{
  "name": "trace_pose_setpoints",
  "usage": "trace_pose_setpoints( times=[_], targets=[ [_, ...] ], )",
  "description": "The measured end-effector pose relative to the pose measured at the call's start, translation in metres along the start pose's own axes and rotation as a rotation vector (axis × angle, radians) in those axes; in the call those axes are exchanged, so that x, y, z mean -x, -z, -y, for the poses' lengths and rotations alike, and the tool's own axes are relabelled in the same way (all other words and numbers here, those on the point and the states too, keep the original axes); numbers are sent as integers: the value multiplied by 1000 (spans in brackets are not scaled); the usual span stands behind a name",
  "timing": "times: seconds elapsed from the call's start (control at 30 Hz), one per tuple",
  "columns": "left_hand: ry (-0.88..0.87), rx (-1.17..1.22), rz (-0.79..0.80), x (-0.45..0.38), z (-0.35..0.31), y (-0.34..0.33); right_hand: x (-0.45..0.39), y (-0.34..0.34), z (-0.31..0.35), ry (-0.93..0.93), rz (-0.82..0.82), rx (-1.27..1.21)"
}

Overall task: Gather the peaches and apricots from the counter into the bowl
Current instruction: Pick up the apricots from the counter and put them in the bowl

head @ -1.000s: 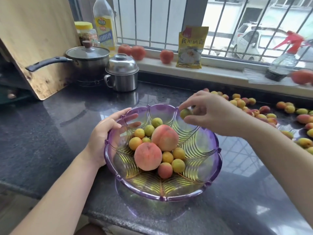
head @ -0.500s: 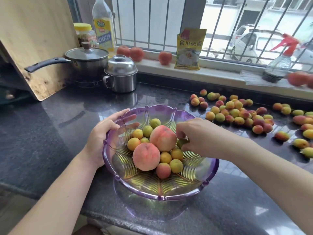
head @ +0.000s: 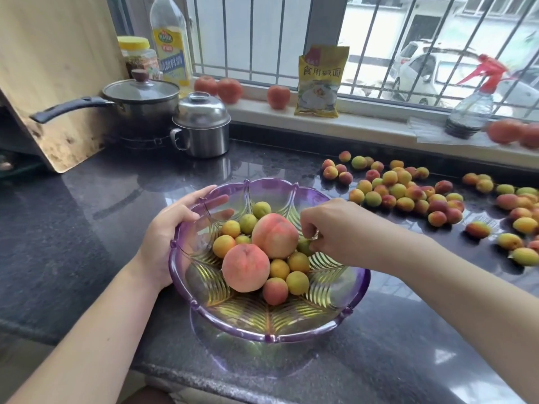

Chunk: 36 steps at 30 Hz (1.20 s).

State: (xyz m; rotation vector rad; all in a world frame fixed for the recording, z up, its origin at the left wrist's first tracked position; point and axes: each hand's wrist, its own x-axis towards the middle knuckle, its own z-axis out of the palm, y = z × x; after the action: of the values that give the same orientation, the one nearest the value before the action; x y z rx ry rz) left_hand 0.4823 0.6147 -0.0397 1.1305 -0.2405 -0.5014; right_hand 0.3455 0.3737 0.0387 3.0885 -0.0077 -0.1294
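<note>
We are seeing the purple bowl [head: 271, 335] sitting on the dark counter [head: 73, 228], nearest to us, mouth facing up, round with a scalloped rim and no clear long axis. It is looking see-through, violet at the rim, with yellow-green leaf ribs on the walls.

We are seeing the left hand [head: 166, 237] cupping the bowl's left wall from outside, fingers lying fairly straight along the rim, thumb over the edge.

Inside the bowl two big peaches [head: 246, 268] are lying, pink-orange, one in front of the other, with small yellow and green apricots [head: 297, 282] packed round them.

The right hand [head: 335, 228] is reaching in over the bowl's right rim, fingers curled and pinching a small green apricot [head: 303, 246] that is touching the far peach's right side.

Right of the bowl and further back, loose fruit [head: 405, 191] is lying scattered on the counter, a dense cluster and a thinner run toward the right edge, yellow, green and red-blushed.

Behind the bowl to the left we are seeing a steel lidded mug [head: 201, 126], a saucepan [head: 140, 103] with a black handle pointing left, and a wooden board [head: 49, 68] leaning.

Furthest back, on the window sill [head: 364, 123] behind the bowl, tomatoes [head: 278, 96], a yellow packet [head: 320, 81], an oil bottle [head: 170, 39], a jar [head: 137, 55] and a spray bottle [head: 472, 109] are standing.
</note>
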Motion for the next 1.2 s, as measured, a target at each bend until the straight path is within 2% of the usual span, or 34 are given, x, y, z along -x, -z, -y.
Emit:
trace_pose_setpoints(
  times=[0.07,0.13,0.2,0.27,0.37,0.47,0.6,0.73,0.9,0.97,1.03,1.13,1.2],
  targets=[
    [-5,-1,0,0,0,0,4,4,-5,21,-77,-38],
    [-6,-14,-2,0,0,-2,7,9,-17,13,-340,-168],
    [-9,-16,-4,1,0,-3,8,10,-41,-125,-631,-364],
    [-22,-29,6,1,1,-2,0,-7,-75,-330,-766,-426],
    [-26,-7,28,0,0,-2,-14,-54,-112,-477,-653,-117],
    [-26,-8,30,-1,0,0,-23,-90,-126,-405,-549,108],
    [-31,-16,40,-1,1,0,-31,-95,-126,-421,-540,57],
    [-21,-34,34,0,0,-1,-36,-88,-124,-347,-524,112],
    [-13,-28,26,2,-1,-4,-32,-91,-124,-294,-640,87],
    [-7,-19,25,3,-1,-4,-28,-88,-122,-315,-660,37],
    [-6,-15,29,3,-2,-4,-25,-74,-116,-365,-698,-122],
    [-5,-8,34,3,-1,-3,-16,-28,-95,-455,-781,-602],
    [1,-9,39,3,-1,-4,-7,4,-78,-465,-727,-958]
  ],
)
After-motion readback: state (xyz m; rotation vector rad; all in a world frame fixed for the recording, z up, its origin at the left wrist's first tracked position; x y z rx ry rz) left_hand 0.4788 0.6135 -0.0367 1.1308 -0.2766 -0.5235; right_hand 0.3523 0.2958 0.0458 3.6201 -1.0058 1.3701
